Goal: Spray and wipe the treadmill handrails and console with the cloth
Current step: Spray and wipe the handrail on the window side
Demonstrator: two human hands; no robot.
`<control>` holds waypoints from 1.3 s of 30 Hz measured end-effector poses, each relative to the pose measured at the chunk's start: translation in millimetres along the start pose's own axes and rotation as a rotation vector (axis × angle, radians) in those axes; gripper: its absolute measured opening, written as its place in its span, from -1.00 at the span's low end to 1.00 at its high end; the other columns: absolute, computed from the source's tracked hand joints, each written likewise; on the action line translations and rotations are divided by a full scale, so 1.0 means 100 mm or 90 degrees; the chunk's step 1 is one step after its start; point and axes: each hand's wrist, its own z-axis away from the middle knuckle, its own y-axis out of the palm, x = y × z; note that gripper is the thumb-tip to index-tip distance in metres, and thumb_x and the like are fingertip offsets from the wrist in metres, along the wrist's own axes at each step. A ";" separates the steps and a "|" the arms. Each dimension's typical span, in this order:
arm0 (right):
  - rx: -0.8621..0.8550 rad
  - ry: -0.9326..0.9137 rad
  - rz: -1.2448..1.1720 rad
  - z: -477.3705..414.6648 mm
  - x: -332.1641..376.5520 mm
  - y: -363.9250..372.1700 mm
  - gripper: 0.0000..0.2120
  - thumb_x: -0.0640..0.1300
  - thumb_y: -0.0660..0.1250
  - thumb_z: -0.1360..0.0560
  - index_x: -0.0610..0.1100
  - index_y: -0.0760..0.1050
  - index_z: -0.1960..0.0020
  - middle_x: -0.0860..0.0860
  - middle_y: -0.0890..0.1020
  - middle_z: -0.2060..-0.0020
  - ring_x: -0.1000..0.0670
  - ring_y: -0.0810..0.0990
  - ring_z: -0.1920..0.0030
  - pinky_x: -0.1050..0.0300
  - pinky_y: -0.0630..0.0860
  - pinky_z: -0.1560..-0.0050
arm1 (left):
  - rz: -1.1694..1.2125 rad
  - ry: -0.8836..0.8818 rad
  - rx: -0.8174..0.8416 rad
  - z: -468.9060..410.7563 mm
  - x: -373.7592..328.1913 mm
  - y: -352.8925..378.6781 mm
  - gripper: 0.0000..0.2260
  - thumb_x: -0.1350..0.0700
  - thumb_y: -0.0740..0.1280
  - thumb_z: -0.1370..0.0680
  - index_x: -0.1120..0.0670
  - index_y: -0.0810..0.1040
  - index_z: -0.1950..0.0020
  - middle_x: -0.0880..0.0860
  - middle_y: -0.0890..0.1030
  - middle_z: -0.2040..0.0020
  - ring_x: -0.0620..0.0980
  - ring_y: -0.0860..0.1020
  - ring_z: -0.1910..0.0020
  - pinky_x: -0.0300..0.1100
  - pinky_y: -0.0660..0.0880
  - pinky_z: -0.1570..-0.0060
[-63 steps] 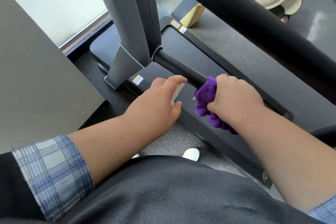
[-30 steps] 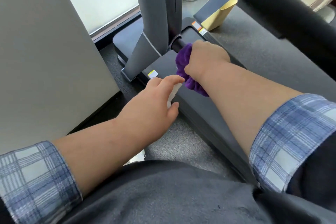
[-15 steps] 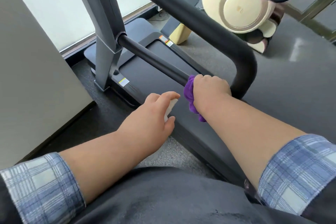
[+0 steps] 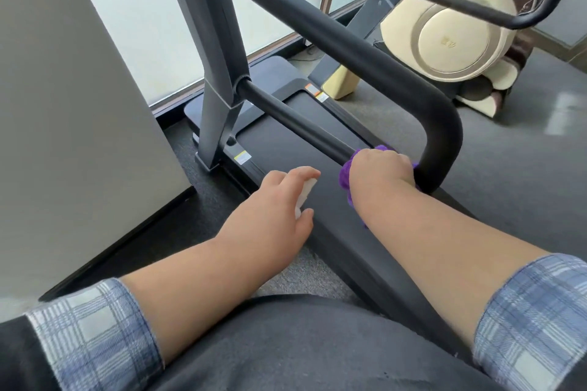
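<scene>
My right hand [image 4: 379, 170] grips a purple cloth [image 4: 344, 174] wrapped round the lower black handrail bar [image 4: 295, 120], right where the bar meets the curved bend of the thick upper handrail [image 4: 441, 130]. My left hand [image 4: 279, 203] hangs just left of it, over the treadmill's edge, fingers curled round a white spray bottle [image 4: 83, 197] of which only a sliver shows. The console is out of sight.
A grey upright post [image 4: 216, 51] carries both bars. Below lies the black treadmill deck [image 4: 286, 149]. A grey panel [image 4: 73, 105] stands close on the left. A cream massage chair [image 4: 454, 38] sits at the far right behind another handrail [image 4: 476, 6].
My right hand slid the cloth along the lower bar, first up to the post, then back down to the bend. My left hand kept the bottle beside it.
</scene>
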 end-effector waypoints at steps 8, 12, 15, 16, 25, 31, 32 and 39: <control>-0.096 0.028 -0.048 -0.27 0.39 -0.17 -0.52 -0.06 0.42 -0.46 -0.15 0.36 -0.30 -0.10 0.56 -0.16 -0.15 0.56 -0.17 -0.02 0.45 -0.05 | 0.010 0.002 0.036 -0.51 0.41 -0.21 -0.54 -0.04 0.27 -0.57 -0.30 0.16 -0.39 -0.12 0.33 -0.29 -0.04 0.57 0.09 -0.17 0.49 0.13; -0.112 0.000 -0.059 -0.51 0.72 -0.41 -0.53 -0.03 0.44 -0.46 -0.15 0.37 -0.27 -0.10 0.57 -0.13 -0.14 0.57 -0.14 -0.01 0.43 -0.02 | 0.007 0.005 0.052 -0.85 0.66 -0.42 -0.54 -0.04 0.28 -0.56 -0.32 0.15 -0.37 -0.13 0.33 -0.28 -0.04 0.57 0.07 -0.17 0.48 0.14; -0.122 -0.014 -0.078 -0.74 1.01 -0.59 -0.55 -0.02 0.43 -0.47 -0.15 0.37 -0.26 -0.10 0.58 -0.16 -0.15 0.57 -0.16 -0.01 0.41 0.00 | 0.007 0.016 0.062 -1.10 0.88 -0.59 -0.53 -0.03 0.29 -0.55 -0.33 0.15 -0.35 -0.11 0.34 -0.27 -0.02 0.57 0.04 -0.11 0.52 0.07; -0.128 -0.021 -0.083 -0.81 1.10 -0.64 -0.57 -0.04 0.42 -0.48 -0.15 0.38 -0.25 -0.10 0.58 -0.16 -0.15 0.57 -0.16 -0.01 0.40 0.01 | 0.005 0.017 0.066 -1.18 0.96 -0.64 -0.53 -0.03 0.29 -0.55 -0.32 0.16 -0.35 -0.11 0.35 -0.27 -0.03 0.57 0.03 -0.11 0.52 0.06; -0.176 -0.063 -0.131 -1.38 1.94 -1.16 -0.71 -0.14 0.26 -0.57 -0.15 0.40 -0.27 -0.12 0.57 -0.20 -0.16 0.56 -0.19 0.00 0.36 0.02 | -0.027 -0.010 0.084 -1.60 1.54 -1.09 -0.51 -0.02 0.30 -0.55 -0.29 0.18 -0.39 -0.11 0.35 -0.26 -0.04 0.53 0.01 -0.12 0.48 0.06; -0.171 -0.085 -0.159 -1.42 1.97 -1.25 -0.67 -0.14 0.32 -0.51 -0.13 0.40 -0.25 -0.09 0.56 -0.20 -0.16 0.54 -0.22 0.01 0.31 0.02 | -0.037 -0.017 0.081 -1.67 1.59 -1.19 -0.52 -0.02 0.29 -0.55 -0.29 0.20 -0.40 -0.11 0.35 -0.26 -0.05 0.52 0.00 -0.20 0.38 0.12; -0.162 -0.095 -0.162 -1.39 1.93 -1.25 -0.64 -0.14 0.35 -0.49 -0.13 0.39 -0.26 -0.08 0.55 -0.21 -0.16 0.53 -0.23 0.00 0.30 0.03 | -0.037 -0.017 0.082 -1.67 1.56 -1.18 -0.52 -0.02 0.29 -0.55 -0.30 0.19 -0.40 -0.11 0.35 -0.27 -0.06 0.52 0.00 -0.21 0.36 0.12; -0.108 -0.075 -0.189 -0.99 1.21 -0.86 -0.68 -0.01 0.35 -0.52 -0.10 0.39 -0.20 -0.07 0.56 -0.13 -0.21 0.57 -0.15 -0.04 0.37 0.17 | -0.024 0.007 0.093 -1.45 1.20 -0.96 -0.53 -0.02 0.29 -0.56 -0.30 0.19 -0.40 -0.19 0.25 -0.11 -0.13 0.40 0.14 -0.23 0.31 0.13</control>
